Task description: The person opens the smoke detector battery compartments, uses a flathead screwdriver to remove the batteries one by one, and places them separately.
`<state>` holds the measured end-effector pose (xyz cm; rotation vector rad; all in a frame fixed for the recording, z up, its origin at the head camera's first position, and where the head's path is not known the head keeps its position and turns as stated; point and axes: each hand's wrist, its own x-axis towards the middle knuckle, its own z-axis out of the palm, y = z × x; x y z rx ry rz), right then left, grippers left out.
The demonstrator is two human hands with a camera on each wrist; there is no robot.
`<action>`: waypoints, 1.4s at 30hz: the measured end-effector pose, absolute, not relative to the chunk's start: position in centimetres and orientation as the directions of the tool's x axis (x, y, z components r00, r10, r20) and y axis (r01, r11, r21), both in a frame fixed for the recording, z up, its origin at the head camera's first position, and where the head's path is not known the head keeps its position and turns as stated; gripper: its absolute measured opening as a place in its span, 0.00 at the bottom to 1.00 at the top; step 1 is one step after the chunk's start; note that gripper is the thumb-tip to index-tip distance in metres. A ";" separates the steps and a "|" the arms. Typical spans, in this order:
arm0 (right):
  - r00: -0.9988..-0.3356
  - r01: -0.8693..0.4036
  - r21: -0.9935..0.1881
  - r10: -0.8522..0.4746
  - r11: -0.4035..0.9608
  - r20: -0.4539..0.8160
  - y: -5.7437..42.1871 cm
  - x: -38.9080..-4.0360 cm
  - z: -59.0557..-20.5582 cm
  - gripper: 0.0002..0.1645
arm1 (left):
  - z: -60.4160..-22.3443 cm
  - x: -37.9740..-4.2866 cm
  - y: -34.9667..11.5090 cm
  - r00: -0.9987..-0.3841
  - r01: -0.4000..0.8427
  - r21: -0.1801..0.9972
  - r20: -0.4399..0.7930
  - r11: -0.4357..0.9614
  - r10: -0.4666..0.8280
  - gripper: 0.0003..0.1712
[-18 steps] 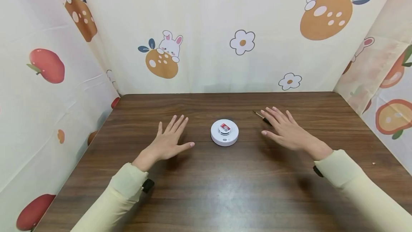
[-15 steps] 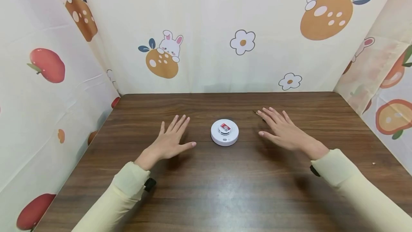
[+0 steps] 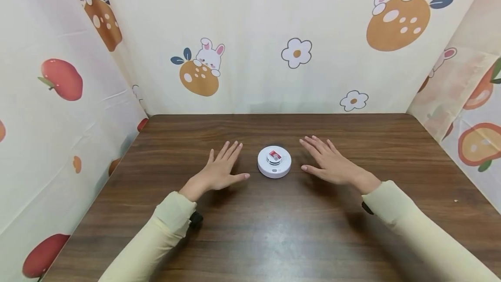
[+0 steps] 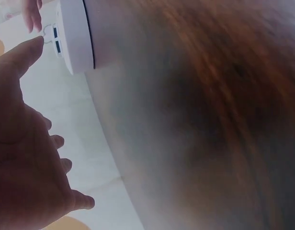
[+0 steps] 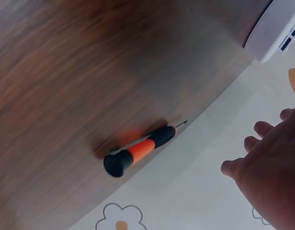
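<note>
A round white smoke detector (image 3: 274,169) with a red label on its raised centre lies on the wooden table. To its left hovers my left hand (image 3: 219,172), fingers spread, palm down, holding nothing. My right hand (image 3: 334,166) is on the other side, likewise spread and without anything in it. Neither hand touches the detector. In the right wrist view a small screwdriver (image 5: 141,151) with a black and orange handle lies on the table near the right hand. From the head view the right hand hides it.
The brown table (image 3: 270,238) reaches back to a patterned curtain (image 3: 250,55), which also runs along the left and right sides. A tiny pale scrap (image 3: 455,201) lies near the table's right side.
Both hands have moved inward, closer to the smoke detector. The right hand now covers the screwdriver in the head view, where part of it showed before. The detector stays in place.
</note>
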<state>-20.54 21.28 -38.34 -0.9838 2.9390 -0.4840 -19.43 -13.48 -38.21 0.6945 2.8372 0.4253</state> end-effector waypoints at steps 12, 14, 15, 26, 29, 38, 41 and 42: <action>-0.752 -0.651 -0.304 -0.648 0.696 0.126 19.5 -21.5 -39.3 0.45 | -38.9 -20.5 -11.8 -0.845 0.453 0.360 -0.116 0.815 0.522 0.53; -0.750 -0.648 -0.317 -0.653 0.692 0.108 19.2 -21.6 -39.3 0.45 | -38.9 -20.6 -11.5 -0.839 0.461 0.361 -0.119 0.811 0.530 0.53; -0.750 -0.645 -0.325 -0.655 0.692 0.095 19.0 -21.6 -39.3 0.45 | -38.9 -20.7 -11.3 -0.835 0.466 0.363 -0.120 0.807 0.536 0.53; -0.753 -0.608 -0.396 -0.658 0.688 0.012 17.3 -22.0 -39.7 0.49 | -39.5 -22.0 -9.7 -0.791 0.479 0.467 -0.137 0.743 0.596 0.55; -0.753 -0.599 -0.412 -0.658 0.687 -0.002 17.0 -22.1 -39.9 0.50 | -39.7 -22.4 -9.3 -0.774 0.485 0.481 -0.153 0.730 0.615 0.56; -0.726 -0.569 -0.539 -0.688 0.621 -0.026 16.6 -23.1 -40.4 0.50 | -39.6 -22.8 -8.2 -0.745 0.457 0.605 -0.141 0.652 0.652 0.60; -0.718 -0.559 -0.578 -0.696 0.594 -0.021 16.5 -23.3 -40.4 0.49 | -39.6 -23.0 -7.9 -0.743 0.476 0.616 -0.101 0.628 0.662 0.57; -0.716 -0.561 -0.583 -0.698 0.588 -0.016 16.5 -23.3 -40.4 0.49 | -39.7 -23.1 -7.8 -0.744 0.483 0.617 -0.086 0.622 0.663 0.55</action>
